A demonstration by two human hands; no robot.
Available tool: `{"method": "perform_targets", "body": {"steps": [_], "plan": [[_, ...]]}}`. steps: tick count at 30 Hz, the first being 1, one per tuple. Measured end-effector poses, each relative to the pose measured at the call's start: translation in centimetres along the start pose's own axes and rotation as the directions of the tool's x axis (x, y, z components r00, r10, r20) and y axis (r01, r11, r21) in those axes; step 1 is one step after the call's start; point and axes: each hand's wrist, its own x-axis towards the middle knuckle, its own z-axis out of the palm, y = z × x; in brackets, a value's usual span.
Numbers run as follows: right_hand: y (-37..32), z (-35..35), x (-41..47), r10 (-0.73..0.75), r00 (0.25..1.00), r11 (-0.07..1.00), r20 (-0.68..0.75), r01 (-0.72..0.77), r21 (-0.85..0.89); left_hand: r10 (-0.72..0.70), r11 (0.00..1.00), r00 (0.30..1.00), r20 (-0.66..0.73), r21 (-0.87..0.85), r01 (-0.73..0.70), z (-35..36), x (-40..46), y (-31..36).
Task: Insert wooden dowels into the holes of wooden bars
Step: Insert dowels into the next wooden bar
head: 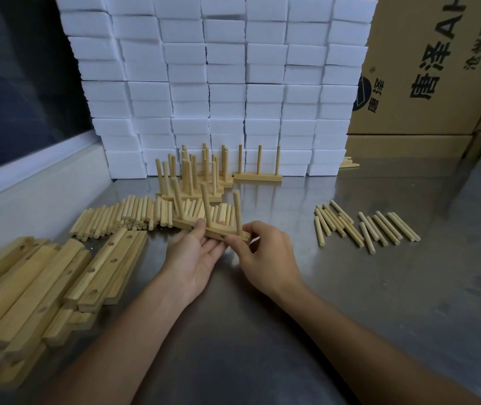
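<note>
**Bar with three dowels held in both hands, apparently complete**

The person is holding one wooden bar (pixel 210 229) just above the steel table (pixel 379 287), with three dowels (pixel 205 204) standing in its holes. The bar is lying tilted, near end toward the right hand.

Left hand (pixel 195 258): palm is facing up, fingers are lying nearly straight under the bar, thumb is resting against its near edge. It is acting as a cradle, likely so the bar stays level while the dowels stand upright.

Right hand (pixel 265 255): fingers are curling, thumb and forefinger are pinching the bar's right end just below the third dowel. This grip is probably steering the piece.

Supplies are lying within reach on both sides: blank bars (pixel 58 282) are stacked at left, holes visible; a dense dowel pile (pixel 134 214) is sitting behind the hands; a loose dowel group (pixel 365 226) is spread at right, well apart from the hands.

Finished assemblies (pixel 201 173) are standing at the back, against a wall of white foam blocks (pixel 219 83), with one separate finished bar (pixel 258 175) just to their right.

Judgement: all three holes are looking filled, so this piece is probably heading for the finished group. A tilt in transit could loosen a dowel if the fit is slack.
</note>
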Motion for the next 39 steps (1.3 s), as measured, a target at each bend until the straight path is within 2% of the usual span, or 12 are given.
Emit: {"method": "perform_targets", "body": {"steps": [3,6,9,11,12,16,25,31,33,35,37,39], "plan": [[0.8,-1.0,0.9,0.031,0.999,1.0,-0.037,-0.031,-0.003,0.019,0.991,1.0,0.004,0.129,-0.02,-0.1,0.1,0.3],[2.1,-2.1,2.0,0.093,0.993,0.995,-0.07,-0.095,-0.029,0.199,0.912,0.974,-0.106,0.385,-0.144,-0.5,0.7,0.9],[3.3,-3.3,3.1,0.144,0.978,0.985,-0.152,-0.156,-0.071,0.396,0.654,0.918,-0.005,0.704,-0.278,-1.0,0.7,0.2],[3.9,-3.8,3.7,0.164,0.961,0.976,-0.22,-0.191,-0.106,0.423,0.485,0.9,0.108,0.812,-0.326,-1.2,0.5,-0.3],[4.2,-4.0,3.9,0.176,0.953,0.969,-0.246,-0.212,-0.126,0.418,0.463,0.899,0.133,0.82,-0.336,-1.3,0.5,-0.4],[4.7,-3.7,3.9,0.193,0.945,0.929,-0.264,-0.262,-0.261,0.405,0.5,0.906,0.123,0.8,-0.332,-1.4,0.6,-0.2],[4.2,-3.2,4.1,0.209,0.968,0.781,-0.142,-0.252,-0.572,0.398,0.512,0.91,0.119,0.794,-0.327,-1.3,0.6,-0.4],[4.0,-3.2,4.5,0.223,0.967,0.756,-0.123,-0.252,-0.604,0.397,0.521,0.91,0.116,0.788,-0.327,-1.3,0.6,-0.3],[3.9,-3.3,4.0,0.158,0.968,0.78,-0.192,-0.242,-0.577,0.394,0.521,0.912,0.114,0.79,-0.324,-1.3,0.6,-0.3],[3.5,-3.3,3.3,0.021,0.976,0.81,-0.216,-0.143,-0.568,0.397,0.513,0.911,0.112,0.796,-0.321,-1.3,0.6,-0.3],[2.9,-2.7,2.9,-0.1,0.987,0.808,-0.127,0.006,-0.589,0.398,0.504,0.91,0.115,0.802,-0.322,-1.3,0.6,-0.4],[2.4,-1.5,2.8,-0.116,0.992,0.788,-0.042,0.066,-0.612,0.395,0.502,0.912,0.114,0.805,-0.318,-1.3,0.6,-0.4]]}}
